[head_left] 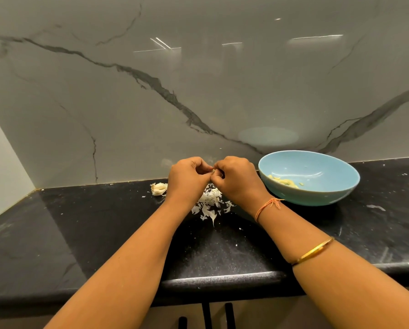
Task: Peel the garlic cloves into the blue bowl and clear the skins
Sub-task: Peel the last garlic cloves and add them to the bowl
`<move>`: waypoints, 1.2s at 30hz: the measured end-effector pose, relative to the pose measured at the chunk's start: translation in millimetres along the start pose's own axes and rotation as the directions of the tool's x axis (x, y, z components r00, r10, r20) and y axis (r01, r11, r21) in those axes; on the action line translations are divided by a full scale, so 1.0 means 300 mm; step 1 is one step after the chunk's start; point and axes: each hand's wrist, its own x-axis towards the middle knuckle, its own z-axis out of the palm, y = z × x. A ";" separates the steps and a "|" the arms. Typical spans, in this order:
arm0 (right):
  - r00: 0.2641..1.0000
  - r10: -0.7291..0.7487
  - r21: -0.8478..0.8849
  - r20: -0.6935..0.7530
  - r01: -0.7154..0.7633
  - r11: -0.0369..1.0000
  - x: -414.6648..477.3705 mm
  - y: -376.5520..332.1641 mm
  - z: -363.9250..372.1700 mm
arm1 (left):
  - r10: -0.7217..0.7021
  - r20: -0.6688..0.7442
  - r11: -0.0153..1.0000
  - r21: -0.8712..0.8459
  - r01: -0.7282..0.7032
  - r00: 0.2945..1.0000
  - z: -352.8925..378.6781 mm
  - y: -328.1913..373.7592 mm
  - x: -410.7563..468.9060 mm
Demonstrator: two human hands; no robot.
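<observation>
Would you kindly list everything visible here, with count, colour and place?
counter: one, black, foreground
blue bowl: one, light blue, counter, right side
peeled cloves: several, pale yellow, inside the blue bowl
skins: one pile, white, counter centre
unpeeled garlic: one cluster, off-white, left of the skins
garlic clove: one, pale, pinched by left hand and right hand
thread bracelet: one, orange, right wrist
bangle: one, gold, right forearm
left hand, right hand: one each, meeting above the skins

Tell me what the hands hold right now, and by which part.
Both the left hand and the right hand pinch one garlic clove between their fingertips. Only a sliver shows, so which part cannot be told.
</observation>
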 end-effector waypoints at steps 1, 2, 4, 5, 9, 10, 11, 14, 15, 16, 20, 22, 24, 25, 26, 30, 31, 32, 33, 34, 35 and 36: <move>1.000 -0.007 -0.004 0.004 0.007 1.000 -0.001 0.000 0.001 | -0.011 0.006 1.000 -0.006 0.011 1.000 -0.001 -0.002 0.002; 1.000 -0.013 -0.004 0.004 0.013 1.000 -0.001 -0.001 0.001 | -0.021 0.012 1.000 -0.013 0.021 1.000 -0.002 -0.003 0.004; 1.000 -0.028 0.007 -0.009 0.028 1.000 -0.001 0.002 0.003 | -0.039 0.022 0.999 -0.031 0.040 0.999 -0.002 -0.004 0.005; 0.999 -0.035 0.013 -0.020 0.036 0.999 -0.001 0.004 0.004 | -0.046 0.025 0.998 -0.042 0.047 0.999 -0.002 -0.003 0.005; 0.996 -0.008 0.129 -0.086 0.019 0.991 -0.003 0.009 0.007 | -0.067 0.004 0.992 -0.108 0.067 0.998 -0.005 -0.005 0.007; 0.995 0.001 0.175 -0.096 0.016 0.985 -0.003 0.010 0.007 | -0.068 -0.004 0.992 -0.111 0.067 0.998 -0.006 -0.006 0.009; 0.995 0.004 0.208 -0.102 0.018 0.978 -0.004 0.012 0.008 | -0.066 -0.009 0.992 -0.107 0.065 0.998 -0.007 -0.007 0.009; 0.994 -0.009 0.230 -0.106 0.033 0.973 -0.004 0.016 0.011 | -0.056 -0.017 0.995 -0.085 0.054 0.998 -0.008 -0.007 0.006; 0.995 -0.012 0.226 -0.102 0.034 0.974 -0.004 0.017 0.012 | -0.049 -0.019 0.996 -0.077 0.048 0.999 -0.008 -0.006 0.006; 0.995 -0.016 0.218 -0.100 0.037 0.975 -0.003 0.018 0.012 | -0.042 -0.019 0.997 -0.069 0.041 0.999 -0.007 -0.005 0.005; 0.994 -0.036 0.175 -0.099 0.053 0.983 0.000 0.020 0.013 | -0.027 -0.012 0.999 -0.046 0.027 1.000 -0.007 -0.004 0.004; 0.993 -0.032 0.183 -0.111 0.052 0.982 -0.001 0.020 0.014 | -0.025 -0.016 0.998 -0.050 0.024 1.000 -0.007 -0.004 0.002; 0.992 -0.028 0.208 -0.127 0.054 0.977 -0.002 0.020 0.015 | -0.026 -0.028 0.999 -0.043 0.025 0.999 -0.007 -0.003 0.002; 0.991 -0.029 0.215 -0.129 0.056 0.975 -0.002 0.020 0.017 | -0.026 -0.033 0.999 -0.029 0.025 0.999 -0.008 -0.003 0.001; 0.991 -0.032 0.218 -0.132 0.060 0.974 -0.002 0.022 0.020 | -0.025 -0.037 1.000 -0.015 0.024 0.999 -0.008 -0.003 0.001; 0.990 -0.039 0.219 -0.135 0.069 0.973 0.000 0.032 0.023 | -0.015 -0.042 0.999 0.033 0.017 0.999 -0.012 -0.005 -0.002; 0.990 -0.045 0.217 -0.134 0.074 0.973 0.000 0.034 0.023 | -0.016 -0.038 0.999 0.044 0.017 0.999 -0.012 -0.005 -0.001; 0.990 -0.051 0.215 -0.133 0.079 0.973 -0.001 0.034 0.023 | -0.018 -0.031 0.998 0.053 0.019 0.999 -0.014 -0.006 0.000; 0.989 -0.057 0.213 -0.133 0.085 0.973 -0.001 0.033 0.022 | -0.018 -0.023 0.998 0.058 0.019 1.000 -0.015 -0.005 0.001; 0.989 -0.061 0.211 -0.134 0.088 0.973 -0.002 0.033 0.022 | -0.016 -0.014 0.998 0.058 0.017 1.000 -0.016 -0.005 0.001; 0.989 -0.060 0.208 -0.134 0.087 0.974 -0.002 0.033 0.021 | -0.014 -0.004 0.999 0.051 0.015 1.000 -0.016 -0.005 0.003; 0.989 -0.056 0.209 -0.134 0.084 0.974 -0.001 0.034 0.018 | -0.013 0.005 0.999 0.038 0.013 1.000 -0.017 -0.005 0.004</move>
